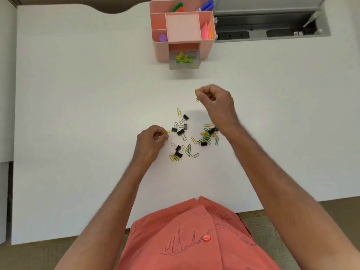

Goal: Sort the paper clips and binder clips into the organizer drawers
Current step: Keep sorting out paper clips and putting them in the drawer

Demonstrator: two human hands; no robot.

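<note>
A pink desk organizer (161,51) stands at the far middle of the white table, its clear drawer (185,63) pulled out with several yellow and green paper clips inside. A loose pile of yellow and green paper clips (208,136) and black binder clips (181,131) lies in the table's middle. My right hand (216,98) is raised beyond the pile, pinching a yellow paper clip (197,95). Left of the pile, my left hand (151,139) pinches another yellow paper clip (168,132) low over the table.
The organizer's top compartments hold markers (206,5), pink sticky notes (206,31) and a purple item (162,38). A grey cable recess (272,26) opens in the table at the far right. The table's near edge runs by my red shirt (194,236).
</note>
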